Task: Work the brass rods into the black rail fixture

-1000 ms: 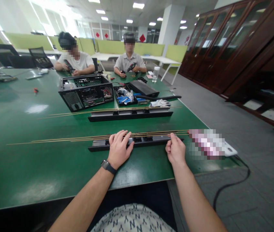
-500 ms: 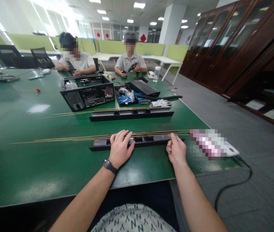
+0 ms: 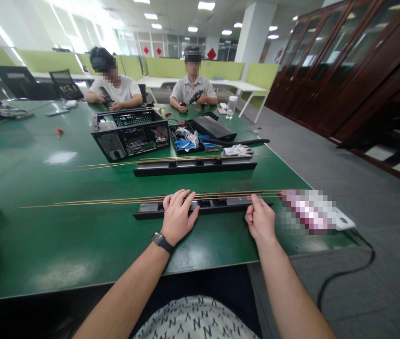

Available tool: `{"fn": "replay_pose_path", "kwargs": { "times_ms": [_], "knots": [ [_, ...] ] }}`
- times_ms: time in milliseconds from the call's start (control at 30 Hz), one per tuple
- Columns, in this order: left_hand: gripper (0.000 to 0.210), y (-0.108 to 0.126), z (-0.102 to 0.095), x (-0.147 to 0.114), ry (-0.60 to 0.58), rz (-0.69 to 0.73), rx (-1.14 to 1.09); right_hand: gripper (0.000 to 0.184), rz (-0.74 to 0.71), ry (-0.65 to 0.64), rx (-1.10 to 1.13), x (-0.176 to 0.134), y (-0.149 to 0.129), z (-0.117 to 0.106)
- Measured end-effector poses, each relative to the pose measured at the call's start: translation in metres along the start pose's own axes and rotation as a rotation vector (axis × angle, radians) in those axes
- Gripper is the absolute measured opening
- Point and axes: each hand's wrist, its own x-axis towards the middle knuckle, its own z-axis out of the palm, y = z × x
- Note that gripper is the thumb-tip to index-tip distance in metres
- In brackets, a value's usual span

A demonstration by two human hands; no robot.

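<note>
Several long, thin gold-coloured rods lie lengthwise over a black and silver rail-like bar on the green table. My left hand, with a dark watch at the wrist, rests palm down across the rods and the bar, its fingers stretched out and a little apart. Toward the bar's right end, my right hand is closed in a pinch at the rods, thumb and forefinger on one of them; its other fingers are curled in. The exact point of contact is too small to make out.
A second bar with thin rods lies farther back. Behind it are an open computer case, a tray of gloves and a white glove. A corded power strip sits at right. Two people sit opposite.
The view has shifted slightly, so the scene sits a little farther right. Another person's arm shows more at the left edge. Both my hands keep nearly the same places on the rods.
</note>
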Motion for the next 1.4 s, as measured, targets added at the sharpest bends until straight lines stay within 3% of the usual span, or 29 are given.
{"fn": "replay_pose_path", "kwargs": {
  "times_ms": [200, 500, 833, 1167, 1400],
  "knots": [
    [0.039, 0.0006, -0.0005, 0.0003, 0.001, -0.004, -0.002, 0.042, -0.023, 0.049, 0.059, -0.0015, -0.0025, 0.0026],
    [0.038, 0.0001, 0.0004, -0.0001, -0.005, -0.011, 0.003, 0.044, 0.005, -0.010, -0.026, -0.0016, -0.0009, -0.0001],
    [0.039, 0.0004, -0.0003, 0.0001, -0.003, -0.007, -0.008, 0.040, -0.016, 0.048, 0.053, -0.0002, -0.0012, 0.0015],
    [0.038, 0.0001, -0.0001, -0.0003, -0.008, -0.012, -0.010, 0.042, 0.009, -0.031, -0.027, -0.0015, -0.0013, -0.0004],
    [0.038, 0.0000, -0.0005, -0.0001, -0.017, -0.011, -0.001, 0.039, -0.015, 0.033, 0.034, -0.0012, -0.0022, 0.0019]
  ]
}}
